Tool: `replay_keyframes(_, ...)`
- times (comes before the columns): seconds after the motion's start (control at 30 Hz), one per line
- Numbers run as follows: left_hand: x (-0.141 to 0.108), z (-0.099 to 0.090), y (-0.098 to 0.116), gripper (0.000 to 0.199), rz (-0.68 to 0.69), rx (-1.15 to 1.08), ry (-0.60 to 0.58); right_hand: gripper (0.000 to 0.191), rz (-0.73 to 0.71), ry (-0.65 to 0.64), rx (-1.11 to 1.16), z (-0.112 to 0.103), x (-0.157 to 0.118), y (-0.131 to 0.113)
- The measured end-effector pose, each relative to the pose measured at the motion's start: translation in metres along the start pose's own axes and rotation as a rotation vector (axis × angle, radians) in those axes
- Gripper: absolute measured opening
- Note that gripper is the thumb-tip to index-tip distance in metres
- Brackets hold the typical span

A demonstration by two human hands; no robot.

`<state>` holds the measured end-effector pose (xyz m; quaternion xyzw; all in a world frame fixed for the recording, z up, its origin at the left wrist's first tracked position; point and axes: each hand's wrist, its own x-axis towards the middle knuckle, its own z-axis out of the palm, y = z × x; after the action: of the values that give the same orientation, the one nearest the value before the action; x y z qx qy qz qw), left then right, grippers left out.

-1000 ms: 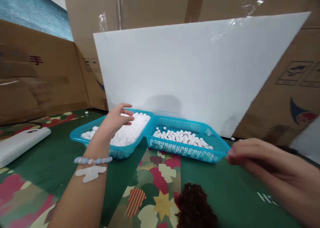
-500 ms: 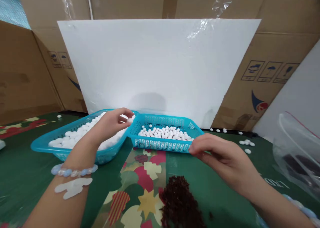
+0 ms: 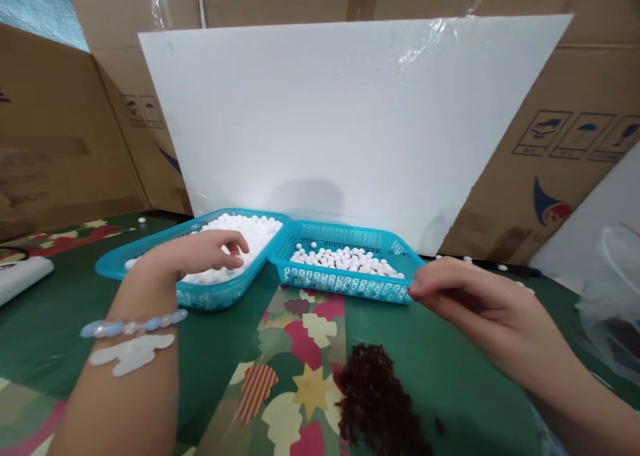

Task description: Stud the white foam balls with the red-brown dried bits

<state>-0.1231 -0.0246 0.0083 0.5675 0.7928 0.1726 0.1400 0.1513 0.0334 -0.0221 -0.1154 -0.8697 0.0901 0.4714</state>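
My left hand (image 3: 213, 251) hovers over the left blue basket (image 3: 113, 261), its fingers apart and slightly curled, with nothing between them. White balls (image 3: 260, 233) fill much of that basket. Beside it, touching its edge, stands a blue mesh basket (image 3: 345, 285) with smaller white balls (image 3: 350, 260) spread across its bottom. At this basket's front right corner is my right hand (image 3: 463, 296), thumb and forefinger pressed together; whether they pinch the rim or something small cannot be made out.
Dark brown crumbly material (image 3: 377, 403) lies on the green and patterned cloth (image 3: 310, 389) in front. A white board (image 3: 340, 123) leans behind on cardboard boxes (image 3: 60, 136). A clear bag (image 3: 613, 309) is at the right, a white object (image 3: 25, 276) at the left.
My left hand has moved left, from the spot where the baskets meet to above the left basket, and holds no ball now. The whole view has shifted a little.
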Motion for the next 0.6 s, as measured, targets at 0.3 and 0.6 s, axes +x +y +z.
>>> replay_keyframes(0.3, 0.008, 0.003, -0.014, 0.031, -0.131, 0.095, 0.174, 0.011, -0.003, -0.017, -0.034, 0.000, -0.002, 0.001)
replay_keyframes(0.6, 0.014, 0.010, -0.003, 0.019, -0.098, 0.064, -0.059, 0.013, -0.053, -0.036, -0.051, -0.001, 0.000, -0.004)
